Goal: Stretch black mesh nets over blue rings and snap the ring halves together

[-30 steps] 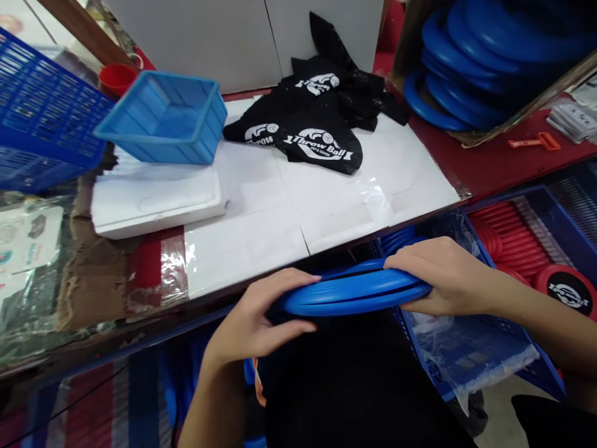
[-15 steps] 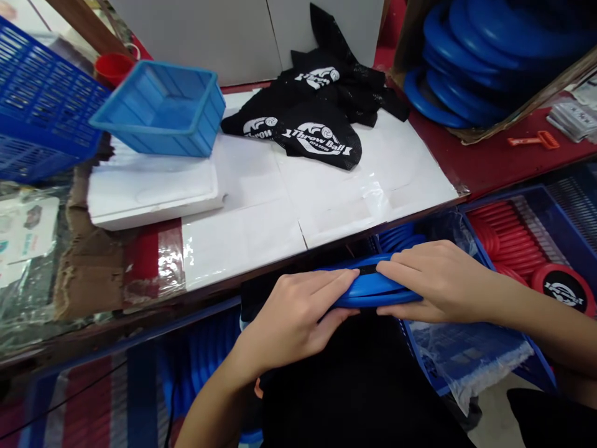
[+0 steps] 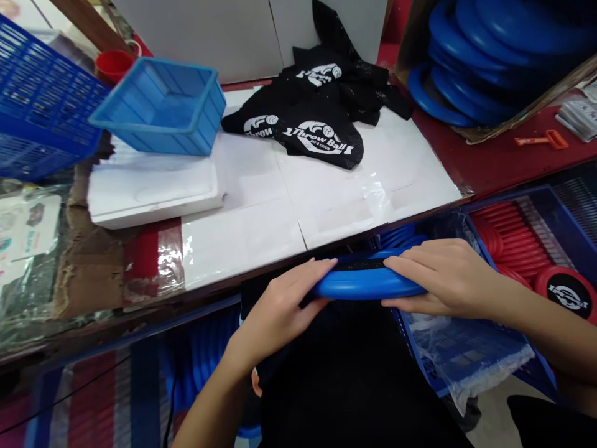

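A blue plastic ring (image 3: 368, 285) with black mesh cloth (image 3: 359, 265) inside its rim is held just below the table's front edge, seen nearly edge-on. My left hand (image 3: 289, 295) pinches its left side, thumb below and fingers on top. On the opposite side my right hand (image 3: 443, 278) grips the rim, its fingertips beside the black cloth. Beyond the ring, several black mesh pieces (image 3: 321, 140) printed "Throw Ball" lie heaped on the white tabletop (image 3: 252, 239).
A light blue bin (image 3: 153, 134) rests on a white stack (image 3: 153, 199); a dark blue basket (image 3: 41, 93) is at left. Blue rings (image 3: 466, 56) fill a carton at right. Red rings (image 3: 517, 236) sit in a crate below, near an orange-handled tool (image 3: 541, 140).
The ring has turned so its front rim shows as one smooth curve, with more black cloth visible. My left hand has slid left along the rim; the right hand has barely moved.
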The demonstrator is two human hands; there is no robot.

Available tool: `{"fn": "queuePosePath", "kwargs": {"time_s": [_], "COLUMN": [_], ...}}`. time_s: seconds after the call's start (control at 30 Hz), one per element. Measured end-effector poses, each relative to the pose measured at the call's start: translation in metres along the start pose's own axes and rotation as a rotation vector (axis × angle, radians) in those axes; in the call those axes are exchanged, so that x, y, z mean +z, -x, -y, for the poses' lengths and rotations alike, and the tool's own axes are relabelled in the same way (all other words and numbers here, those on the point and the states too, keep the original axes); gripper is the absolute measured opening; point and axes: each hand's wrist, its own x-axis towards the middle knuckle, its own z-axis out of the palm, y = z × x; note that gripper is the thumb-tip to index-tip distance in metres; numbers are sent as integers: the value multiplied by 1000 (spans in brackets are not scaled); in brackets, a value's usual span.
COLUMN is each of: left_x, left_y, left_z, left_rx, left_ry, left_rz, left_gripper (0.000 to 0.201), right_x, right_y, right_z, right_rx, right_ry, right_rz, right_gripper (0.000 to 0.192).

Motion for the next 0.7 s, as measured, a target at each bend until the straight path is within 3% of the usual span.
{"fn": "queuePosePath", "kwargs": {"time_s": [0.2,0.33,0.43,0.5,0.57,0.7], "left_x": [-12,-30,-42,-47,-47,-32], "left_y": [20,42,56,56,47,17], "left_z": [3,17,36,42,36,-5], "left_rx": [-34,-136,-178,-193,-197,-73], "left_ry": [-57,9,154,198,162,84], "left_rz": [-55,-95,-99,-32,72,185], "left_gripper": [42,41,36,34,36,51], "right_x": [5,11,15,18,21,24], "right_y": [4,12,17,15,8,-7], "right_z": [-17,-35,-33,-23,-11,5], "right_rx": [6,47,-5,-47,-74,-101], "right_ry": [-221,-411,-411,-369,-332,-301], "right_rz": [-32,-33,-39,-53,-73,-65], "right_gripper": [44,42,41,42,41,37]}}
